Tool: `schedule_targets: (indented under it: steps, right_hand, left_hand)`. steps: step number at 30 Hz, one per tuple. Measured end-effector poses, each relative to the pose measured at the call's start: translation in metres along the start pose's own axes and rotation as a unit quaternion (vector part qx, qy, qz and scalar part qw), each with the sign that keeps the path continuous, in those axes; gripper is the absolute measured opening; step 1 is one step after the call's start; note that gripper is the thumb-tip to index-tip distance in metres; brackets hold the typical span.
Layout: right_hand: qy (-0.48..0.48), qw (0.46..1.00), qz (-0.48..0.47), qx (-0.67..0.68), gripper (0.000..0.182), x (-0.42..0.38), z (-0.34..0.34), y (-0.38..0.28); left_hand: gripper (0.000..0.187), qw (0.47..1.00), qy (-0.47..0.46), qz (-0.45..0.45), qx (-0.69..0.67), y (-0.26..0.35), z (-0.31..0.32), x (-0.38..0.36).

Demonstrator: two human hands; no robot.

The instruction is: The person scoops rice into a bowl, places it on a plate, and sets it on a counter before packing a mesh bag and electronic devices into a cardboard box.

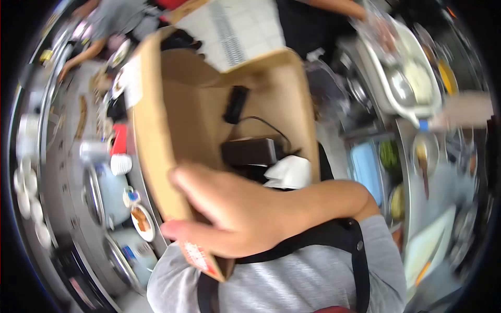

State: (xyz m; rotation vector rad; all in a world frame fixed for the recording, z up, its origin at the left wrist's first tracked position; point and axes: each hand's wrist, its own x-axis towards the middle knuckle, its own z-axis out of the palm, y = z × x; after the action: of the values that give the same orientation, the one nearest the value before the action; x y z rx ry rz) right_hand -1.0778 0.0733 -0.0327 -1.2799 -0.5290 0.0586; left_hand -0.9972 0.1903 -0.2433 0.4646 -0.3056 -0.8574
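Observation:
My right hand (237, 208) reaches across from the right and is closed on the near left corner of an open cardboard box (148, 125). The box is held close to my chest. Inside it lie a black adapter-like block (250, 151), a smaller black piece (236, 104) with a thin black cable, and a crumpled white paper or cloth (289, 172). My left hand does not show; only the grey left sleeve (169, 274) is visible, beside the box's lower end.
On the left counter are a plate of food (142, 222), white cups (121, 164) and a red item (119, 139). To the right, a co-worker's hand (467, 111) is near a white tub (383, 96). Other people stand beyond the box, around the tiled floor (255, 26).

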Motion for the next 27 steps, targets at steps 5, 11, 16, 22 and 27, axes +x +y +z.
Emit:
schedule_targets:
  steps: [5,11,16,22,27]
  right_hand:
    - [0.085,0.953,-0.154,-0.246,0.056,0.024,-0.077,0.001]
    - [0.137,0.958,0.133,-0.212,0.074,0.099,-0.203,0.091]
    - [0.118,0.930,0.338,0.084,0.092,0.133,-0.156,0.152]
    - [0.025,0.933,0.345,0.103,0.086,0.224,-0.143,0.241]
    - [0.066,0.937,0.322,0.117,0.076,0.325,-0.130,0.246]
  left_hand:
    - [0.088,0.990,0.048,0.130,0.020,0.033,0.008,0.006]
    - [0.089,0.964,0.120,0.232,0.052,0.076,-0.004,0.029]
    - [0.089,0.934,0.196,0.290,0.073,0.125,-0.047,0.019]
    - [0.090,0.895,0.263,0.343,0.111,0.208,-0.119,0.002]
    - [0.090,0.871,0.286,0.359,0.175,0.312,-0.163,0.003]
